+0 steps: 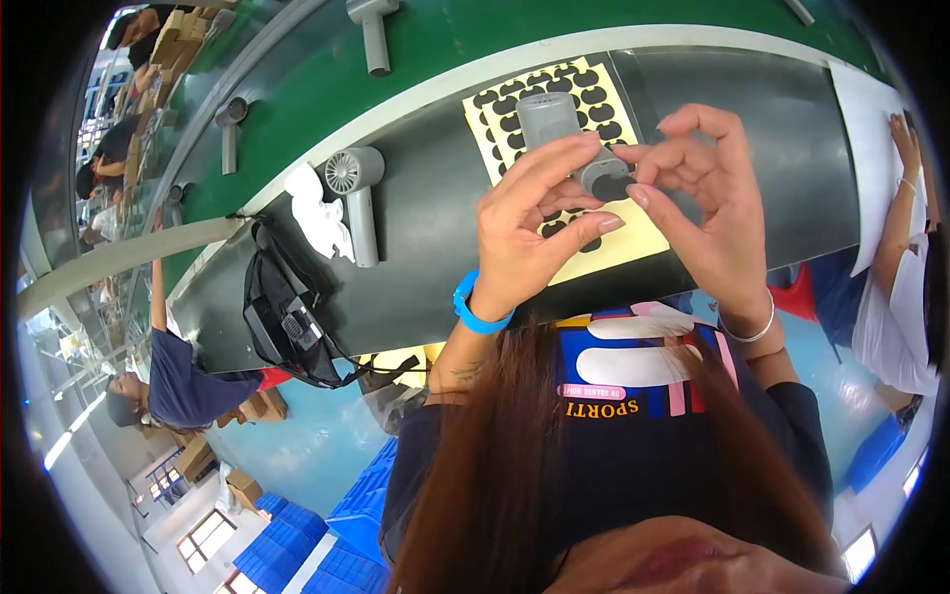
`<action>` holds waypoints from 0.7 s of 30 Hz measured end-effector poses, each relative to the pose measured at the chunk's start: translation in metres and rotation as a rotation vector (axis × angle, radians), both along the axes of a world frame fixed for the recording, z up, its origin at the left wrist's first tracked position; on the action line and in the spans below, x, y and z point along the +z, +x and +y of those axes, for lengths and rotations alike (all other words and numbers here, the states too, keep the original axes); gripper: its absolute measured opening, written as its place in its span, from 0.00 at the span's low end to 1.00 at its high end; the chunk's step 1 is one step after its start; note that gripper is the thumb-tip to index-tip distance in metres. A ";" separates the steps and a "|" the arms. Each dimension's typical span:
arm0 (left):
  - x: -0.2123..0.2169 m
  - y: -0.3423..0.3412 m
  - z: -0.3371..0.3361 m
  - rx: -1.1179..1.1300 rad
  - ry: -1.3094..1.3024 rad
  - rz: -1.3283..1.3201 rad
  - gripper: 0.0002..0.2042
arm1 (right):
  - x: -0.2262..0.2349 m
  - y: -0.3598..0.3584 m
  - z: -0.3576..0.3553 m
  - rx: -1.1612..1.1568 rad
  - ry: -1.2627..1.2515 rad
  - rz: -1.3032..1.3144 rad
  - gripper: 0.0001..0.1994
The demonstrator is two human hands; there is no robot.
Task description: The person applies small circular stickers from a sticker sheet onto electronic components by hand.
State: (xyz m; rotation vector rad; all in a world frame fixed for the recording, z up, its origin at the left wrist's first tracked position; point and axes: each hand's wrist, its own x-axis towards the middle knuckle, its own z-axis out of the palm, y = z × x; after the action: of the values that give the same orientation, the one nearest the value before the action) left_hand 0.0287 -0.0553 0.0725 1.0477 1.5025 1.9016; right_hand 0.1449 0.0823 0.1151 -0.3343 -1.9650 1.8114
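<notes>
My left hand (529, 213) is closed around a grey handheld fan (546, 117), whose rounded end (602, 174) faces me between both hands. At that end my right hand (708, 193) pinches a small black sticker (616, 188) with thumb and fingertips; the sticker lies against the grey surface, and whether it is fully stuck down I cannot tell. Beneath the hands lie yellow backing sheets (618, 249) with rows of black, notched round stickers, partly hidden by my hands and the fan.
Left of the sheets, another grey handheld fan (363, 213) lies beside a crumpled white tissue (315, 210). A black bag (282, 307) sits at the bench's left. Beyond a pale rail, a green conveyor belt (450, 84) carries more fans (374, 38). Co-workers sit at left (213, 381) and right (896, 297).
</notes>
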 end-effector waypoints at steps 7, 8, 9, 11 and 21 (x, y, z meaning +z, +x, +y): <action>0.001 0.001 0.002 -0.029 0.020 -0.050 0.26 | 0.013 -0.003 0.000 -0.033 0.069 -0.081 0.21; 0.000 0.001 0.002 -0.026 0.020 -0.046 0.25 | 0.013 -0.003 0.000 -0.036 0.072 -0.086 0.21; 0.000 0.002 0.002 -0.023 0.020 -0.041 0.25 | 0.013 -0.002 0.000 -0.038 0.072 -0.087 0.21; 0.000 0.003 0.002 -0.023 0.019 -0.046 0.24 | 0.014 -0.002 0.000 -0.042 0.066 -0.097 0.21; -0.001 0.003 0.003 -0.025 0.018 -0.061 0.21 | 0.014 -0.001 0.001 -0.033 0.092 -0.113 0.21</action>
State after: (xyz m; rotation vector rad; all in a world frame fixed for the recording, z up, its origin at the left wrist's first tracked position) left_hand 0.0321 -0.0526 0.0717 1.0022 1.4345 1.9161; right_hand 0.1441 0.0831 0.1296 -0.4454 -2.0992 1.7088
